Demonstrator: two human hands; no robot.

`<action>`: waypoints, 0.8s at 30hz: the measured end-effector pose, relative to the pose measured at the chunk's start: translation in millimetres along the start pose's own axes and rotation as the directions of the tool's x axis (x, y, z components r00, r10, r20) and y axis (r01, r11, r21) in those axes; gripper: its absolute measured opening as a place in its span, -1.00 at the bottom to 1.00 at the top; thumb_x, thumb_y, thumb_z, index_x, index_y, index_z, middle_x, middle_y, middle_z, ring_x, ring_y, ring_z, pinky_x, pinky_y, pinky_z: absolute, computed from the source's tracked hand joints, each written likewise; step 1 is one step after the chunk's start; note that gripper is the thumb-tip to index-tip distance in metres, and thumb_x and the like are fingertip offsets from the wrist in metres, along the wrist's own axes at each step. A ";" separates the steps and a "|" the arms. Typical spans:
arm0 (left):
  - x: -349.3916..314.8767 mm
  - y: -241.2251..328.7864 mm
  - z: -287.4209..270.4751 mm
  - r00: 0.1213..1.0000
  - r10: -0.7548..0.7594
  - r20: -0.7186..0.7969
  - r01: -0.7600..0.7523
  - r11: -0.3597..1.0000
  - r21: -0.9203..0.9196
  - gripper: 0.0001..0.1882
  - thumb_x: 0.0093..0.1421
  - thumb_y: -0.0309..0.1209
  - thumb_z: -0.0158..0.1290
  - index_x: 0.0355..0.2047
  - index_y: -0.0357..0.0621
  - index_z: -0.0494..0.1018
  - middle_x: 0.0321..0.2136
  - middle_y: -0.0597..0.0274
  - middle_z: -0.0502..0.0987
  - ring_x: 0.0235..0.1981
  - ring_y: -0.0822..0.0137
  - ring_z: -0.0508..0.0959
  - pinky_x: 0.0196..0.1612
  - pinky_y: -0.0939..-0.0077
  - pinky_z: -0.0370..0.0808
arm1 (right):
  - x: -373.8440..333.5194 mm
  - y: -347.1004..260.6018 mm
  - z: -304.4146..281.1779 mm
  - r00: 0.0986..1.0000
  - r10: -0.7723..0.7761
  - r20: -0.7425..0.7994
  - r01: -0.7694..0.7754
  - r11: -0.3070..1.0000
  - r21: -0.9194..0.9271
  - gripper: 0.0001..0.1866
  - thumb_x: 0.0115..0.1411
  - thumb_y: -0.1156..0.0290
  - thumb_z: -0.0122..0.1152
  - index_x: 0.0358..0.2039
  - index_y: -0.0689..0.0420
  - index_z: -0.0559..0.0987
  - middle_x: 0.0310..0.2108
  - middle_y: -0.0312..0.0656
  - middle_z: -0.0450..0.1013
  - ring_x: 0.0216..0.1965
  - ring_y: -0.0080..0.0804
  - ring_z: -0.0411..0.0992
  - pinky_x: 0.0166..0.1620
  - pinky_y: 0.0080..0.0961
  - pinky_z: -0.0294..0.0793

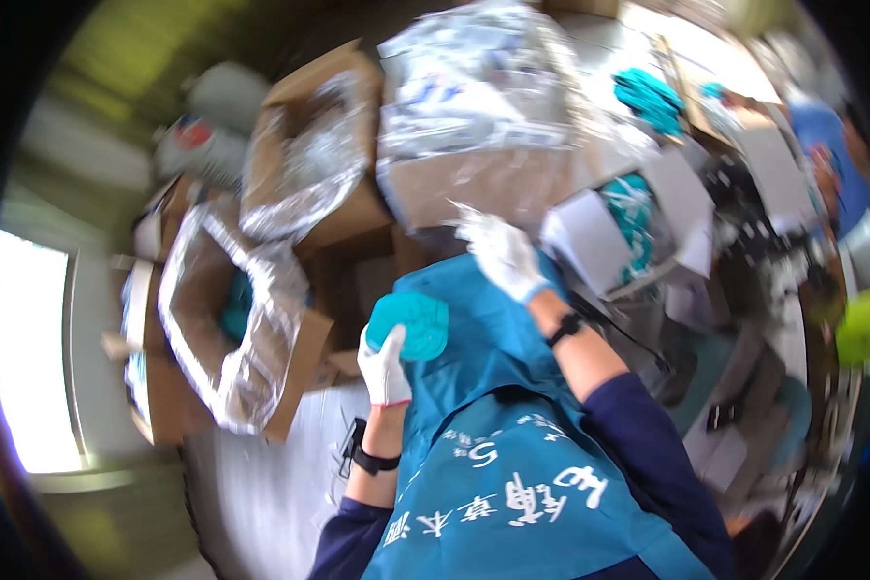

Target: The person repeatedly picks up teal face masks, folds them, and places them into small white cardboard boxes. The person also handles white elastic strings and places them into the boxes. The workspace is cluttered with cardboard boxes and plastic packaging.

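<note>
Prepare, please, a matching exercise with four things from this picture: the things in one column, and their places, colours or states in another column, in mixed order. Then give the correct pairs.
Column one
1. Left hand
2. Apron
3. Largest brown box
4. Nearest white carton

Column two
A. Heaped with pale, plastic-wrapped things
B. To the right of the right hand
C. Gripping a flat teal piece
D. Blue with white lettering

Pairs: 1-C, 2-D, 3-A, 4-B
</note>
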State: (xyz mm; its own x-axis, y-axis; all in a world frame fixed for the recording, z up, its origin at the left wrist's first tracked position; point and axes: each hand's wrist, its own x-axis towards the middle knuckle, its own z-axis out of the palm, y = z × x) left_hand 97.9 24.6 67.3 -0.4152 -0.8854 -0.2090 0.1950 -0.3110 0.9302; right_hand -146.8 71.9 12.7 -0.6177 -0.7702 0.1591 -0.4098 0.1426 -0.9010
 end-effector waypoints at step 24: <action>68.2 16.4 -58.5 0.933 -0.076 0.352 -0.082 0.906 0.415 -0.52 0.19 -0.44 0.16 0.13 -0.30 0.42 0.06 0.08 0.53 0.06 0.26 0.53 0.12 0.36 0.47 | -23.0 -51.6 -51.4 0.798 0.417 0.435 -0.565 0.267 0.781 -0.79 0.39 0.29 0.09 -0.17 0.18 0.54 -0.51 -0.24 0.46 -0.58 -0.49 0.42 -0.55 -0.65 0.42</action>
State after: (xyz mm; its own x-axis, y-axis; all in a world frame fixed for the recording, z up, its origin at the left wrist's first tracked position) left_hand 124.8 -61.1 50.6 -0.7151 -0.6805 -0.1599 -0.1579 -0.0655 0.9853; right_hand -146.0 114.1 76.3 -0.3723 -0.8256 -0.4241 0.7638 -0.0129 -0.6453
